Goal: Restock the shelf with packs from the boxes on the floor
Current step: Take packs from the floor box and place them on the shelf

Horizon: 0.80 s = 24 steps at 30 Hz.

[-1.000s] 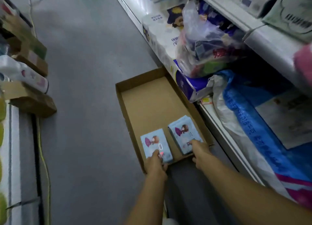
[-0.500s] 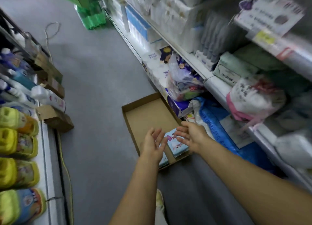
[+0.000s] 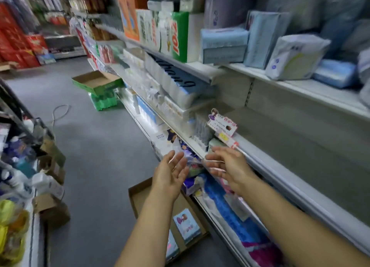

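Both hands were raised in front of the shelving, palms turned toward each other, and neither held anything. The left hand [image 3: 170,174] had its fingers spread and nearly straight. The right hand [image 3: 228,166] was likewise spread, fingers loosely extended, just in front of the edge of the middle shelf [image 3: 280,130]. The two hands stood near each other but apart.

Below the forearms, a shallow cardboard box [image 3: 138,194] lay flat on the grey floor [image 3: 96,146], close against the base of the shelving. Two light-blue packs remained in it: one pack [image 3: 187,225] with a cartoon figure on its face lay in full view near the box's right side, and a second pack [image 3: 171,246] lay beside it, partly hidden by the left forearm.

The middle shelf was bare on its right portion, with a price label [image 3: 226,139] and a small printed card [image 3: 222,124] clipped at its front edge. The upper shelf carried pale blue tissue packs [image 3: 224,44]. Farther down the aisle, an open green carton [image 3: 97,82] sat on a stack of green shrink-wrapped bottles [image 3: 104,101]. Motion blur prevented reading of most packaging.
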### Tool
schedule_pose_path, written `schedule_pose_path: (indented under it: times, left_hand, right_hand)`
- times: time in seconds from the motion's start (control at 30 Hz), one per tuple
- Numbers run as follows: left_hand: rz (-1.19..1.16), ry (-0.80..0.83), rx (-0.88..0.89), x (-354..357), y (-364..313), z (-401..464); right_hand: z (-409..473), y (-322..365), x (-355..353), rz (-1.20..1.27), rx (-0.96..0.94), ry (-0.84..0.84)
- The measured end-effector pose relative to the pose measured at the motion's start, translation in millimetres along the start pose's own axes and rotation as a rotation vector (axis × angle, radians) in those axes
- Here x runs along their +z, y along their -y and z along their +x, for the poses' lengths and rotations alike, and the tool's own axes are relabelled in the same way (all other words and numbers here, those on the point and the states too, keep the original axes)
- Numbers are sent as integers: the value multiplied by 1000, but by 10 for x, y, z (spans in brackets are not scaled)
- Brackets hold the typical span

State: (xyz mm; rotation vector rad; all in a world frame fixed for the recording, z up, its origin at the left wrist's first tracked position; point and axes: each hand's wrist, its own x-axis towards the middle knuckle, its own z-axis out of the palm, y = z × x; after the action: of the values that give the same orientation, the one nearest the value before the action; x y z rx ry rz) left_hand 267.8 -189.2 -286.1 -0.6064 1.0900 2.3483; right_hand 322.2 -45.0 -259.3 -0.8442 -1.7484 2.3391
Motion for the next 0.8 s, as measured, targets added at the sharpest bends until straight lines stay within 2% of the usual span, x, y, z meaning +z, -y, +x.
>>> schedule_pose_path:
  times: [0.13, 0.3, 0.53, 0.7, 0.8]
  left_hand:
    - [68, 126, 28, 601, -204, -322]
    - [182, 261, 145, 1328, -456, -536]
    - [377, 458, 266, 2044, -681, -494]
    - [553, 584, 343, 2532, -684, -420]
    - [752, 645, 492, 2785, -555, -345]
  right_hand:
    - [-311, 646, -225, -34, -147, -33]
    - [-513, 1277, -379, -73, -325, -95]
    - [-509, 1785, -379, -219, -499, -229]
    - [-453, 2060, -508, -527, -677, -507]
    - [-543, 2189, -658, -922, -736, -796]
